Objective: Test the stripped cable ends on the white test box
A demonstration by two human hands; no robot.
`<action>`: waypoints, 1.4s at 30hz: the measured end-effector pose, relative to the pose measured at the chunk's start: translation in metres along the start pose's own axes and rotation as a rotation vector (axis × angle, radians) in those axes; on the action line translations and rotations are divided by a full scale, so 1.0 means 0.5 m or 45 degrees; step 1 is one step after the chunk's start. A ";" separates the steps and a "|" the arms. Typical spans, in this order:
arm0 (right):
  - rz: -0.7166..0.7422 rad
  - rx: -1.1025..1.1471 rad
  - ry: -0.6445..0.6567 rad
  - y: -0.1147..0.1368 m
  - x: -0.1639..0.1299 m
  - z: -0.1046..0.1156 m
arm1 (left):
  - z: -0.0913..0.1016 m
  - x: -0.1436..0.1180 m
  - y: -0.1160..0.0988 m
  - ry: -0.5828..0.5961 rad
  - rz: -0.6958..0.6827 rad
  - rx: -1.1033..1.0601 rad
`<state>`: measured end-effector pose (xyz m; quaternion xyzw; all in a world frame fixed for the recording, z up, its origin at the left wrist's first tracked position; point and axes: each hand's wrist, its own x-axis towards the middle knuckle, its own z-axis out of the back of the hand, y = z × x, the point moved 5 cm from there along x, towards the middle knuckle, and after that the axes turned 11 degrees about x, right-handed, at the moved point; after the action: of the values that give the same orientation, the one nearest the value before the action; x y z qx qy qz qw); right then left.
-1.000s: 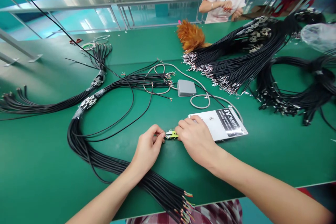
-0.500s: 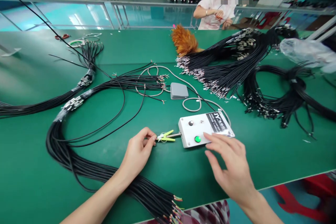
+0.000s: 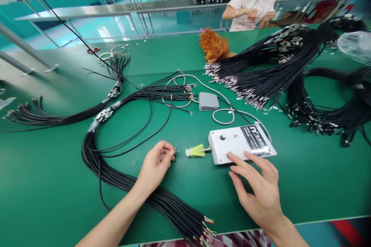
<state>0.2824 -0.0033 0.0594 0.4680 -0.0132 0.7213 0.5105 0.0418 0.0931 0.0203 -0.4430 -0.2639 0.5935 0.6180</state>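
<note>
On the green table [image 3: 52, 170], with twelve at its far edge and the dial centred in view, the black cable bundle [image 3: 176, 204] sweeps from nine o'clock nearly to six; keeping it clear of the working gap seems wise. At four o'clock sits the white box [image 3: 236, 144]. The right hand [image 3: 257, 181], between four and five, has its digits spread, one fingertip resting on the box's face; a light, steady touch should serve better than pushing. The left hand [image 3: 156, 162], at seven, has thumb and finger pinched together on a pale wire end [image 3: 177, 150]. Blurred at half past five, the yellow-green clip [image 3: 197, 151] sits on the box's shaft [image 3: 208, 149], perhaps spinning, so fingertips are best kept off it. Smallest, that wire end points toward the clip without touching; holding it level with the shaft, gripped firmly, looks soundest.
</note>
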 end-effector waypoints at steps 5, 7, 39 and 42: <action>0.076 0.142 0.126 0.025 -0.035 -0.009 | 0.088 0.032 -0.048 -0.126 -0.128 -0.044; 0.079 0.191 0.207 0.028 -0.052 -0.017 | 0.182 0.075 -0.087 -0.471 -0.223 0.034; -0.155 0.354 0.385 0.021 -0.057 -0.043 | -0.079 -0.137 -0.077 0.970 -0.446 0.844; -0.144 0.360 0.397 0.023 -0.055 -0.045 | -0.087 -0.152 -0.091 1.049 -0.593 1.051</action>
<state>0.2602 -0.0176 0.0330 0.4178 0.1936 0.7498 0.4751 0.0894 0.0138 0.0543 -0.2912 0.1571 0.2769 0.9021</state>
